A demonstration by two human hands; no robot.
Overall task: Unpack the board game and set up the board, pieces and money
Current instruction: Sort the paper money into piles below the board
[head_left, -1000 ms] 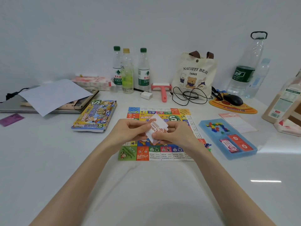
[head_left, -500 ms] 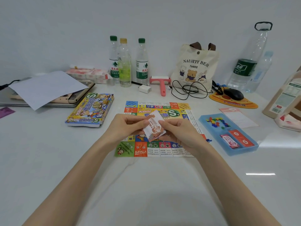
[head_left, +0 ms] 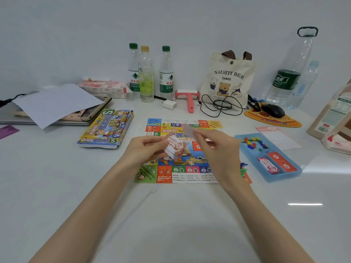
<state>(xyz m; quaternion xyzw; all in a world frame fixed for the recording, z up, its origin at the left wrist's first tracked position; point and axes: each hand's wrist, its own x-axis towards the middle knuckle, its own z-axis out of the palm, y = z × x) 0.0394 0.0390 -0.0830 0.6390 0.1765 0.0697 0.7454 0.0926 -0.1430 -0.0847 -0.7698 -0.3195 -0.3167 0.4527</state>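
Our right grip (head_left: pixel 216 149) has pulled away, pinching a clear wrapper (head_left: pixel 188 128); our left grip (head_left: pixel 146 150) still clasps the money (head_left: pixel 175 149).

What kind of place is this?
Likely a home or office desk, not a lab: a laptop, a mouse and water bottles at the back.

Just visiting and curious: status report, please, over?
Left hand grips money stack. Right hand alongside, blurred, grip unclear. Board laid flat beneath. Piece tray off right, apart.

Glossy white table (head_left: pixel 57 186), pale wall (head_left: pixel 76 35)
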